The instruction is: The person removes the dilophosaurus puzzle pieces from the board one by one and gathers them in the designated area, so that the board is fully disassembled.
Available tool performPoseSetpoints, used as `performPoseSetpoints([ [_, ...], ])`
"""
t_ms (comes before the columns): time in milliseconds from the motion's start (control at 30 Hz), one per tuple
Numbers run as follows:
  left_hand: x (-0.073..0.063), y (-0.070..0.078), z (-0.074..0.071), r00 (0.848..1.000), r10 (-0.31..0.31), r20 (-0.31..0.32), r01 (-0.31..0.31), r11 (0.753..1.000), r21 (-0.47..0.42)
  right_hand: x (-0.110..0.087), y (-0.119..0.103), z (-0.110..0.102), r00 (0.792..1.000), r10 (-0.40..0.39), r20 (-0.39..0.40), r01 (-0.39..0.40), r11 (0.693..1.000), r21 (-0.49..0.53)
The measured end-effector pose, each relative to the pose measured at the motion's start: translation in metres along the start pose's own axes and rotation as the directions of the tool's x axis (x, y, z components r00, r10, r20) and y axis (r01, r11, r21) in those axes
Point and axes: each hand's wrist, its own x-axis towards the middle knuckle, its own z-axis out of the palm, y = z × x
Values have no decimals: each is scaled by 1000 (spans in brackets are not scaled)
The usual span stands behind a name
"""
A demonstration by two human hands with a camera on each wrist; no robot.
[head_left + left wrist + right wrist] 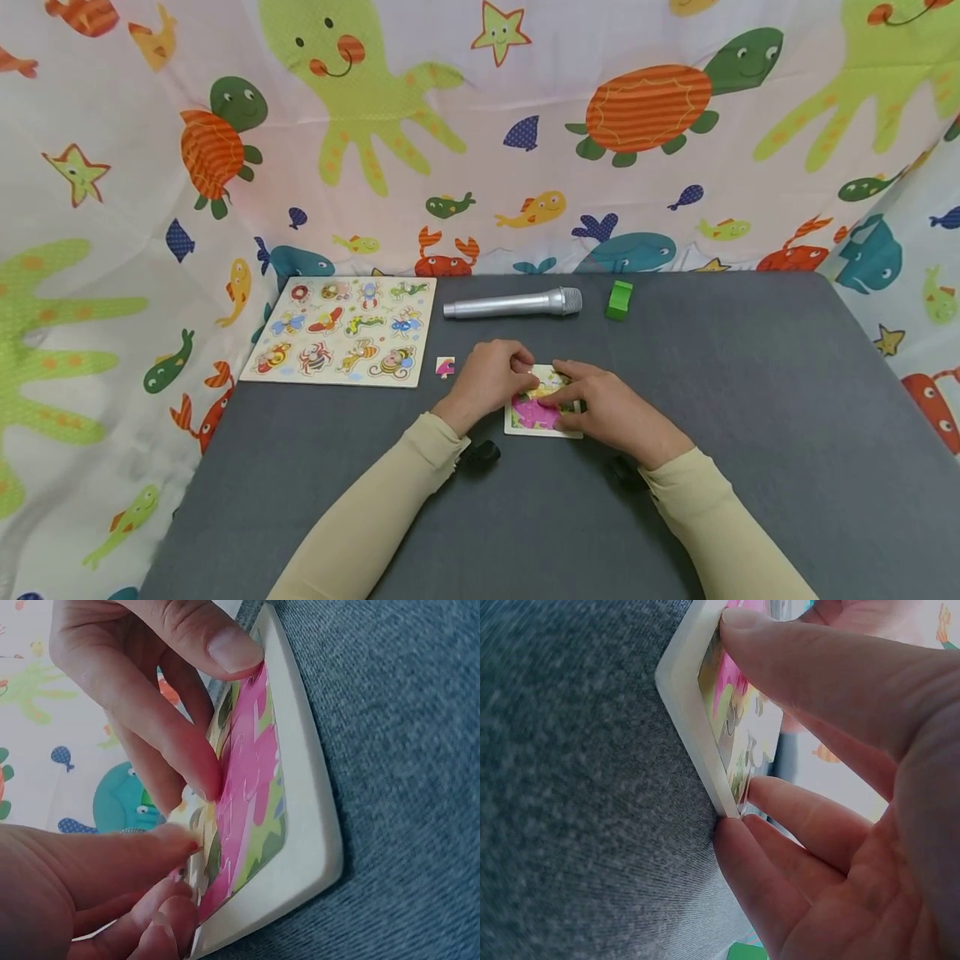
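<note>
A small framed jigsaw puzzle point(532, 419) with a pink picture lies flat on the table, between both hands. My left hand point(491, 377) is at its upper left and pinches a puzzle piece point(196, 866) between thumb and fingertips, close over the puzzle; the fingers hide most of that piece. From the right, my right hand point(611, 408) rests on the puzzle. Its thumb point(754, 634) presses the face near a corner, one finger point(199, 761) touches the pink part, and other fingertips lie at the frame's outer edge in the right wrist view.
A loose pink-and-white puzzle piece point(446, 367) lies left of the left hand. Behind it stands a larger insect peg board point(360, 379). A silver microphone point(510, 306) and a green block point(619, 301) lie beyond the puzzle. A sea-animal curtain point(480, 108) hangs behind the table.
</note>
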Motion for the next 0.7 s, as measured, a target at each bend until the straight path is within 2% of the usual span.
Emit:
performPoseSetpoints([
  [167,3,-3,-3,1000,16,5,-16,1000,12,3,-1,-3,1000,-17,-3,17,1000,-4],
  [367,7,-6,-10,1000,-3,20,3,1000,-10,5,-2,-5,1000,-22,-13,21,1000,-12],
  [533,2,-10,-35,1000,-20,16,21,999,-26,5,-2,-3,1000,-7,1,7,1000,-7],
  [700,-8,-29,-65,995,-91,-31,91,996,-9,1,-4,-1,1000,6,5,-6,1000,-5],
])
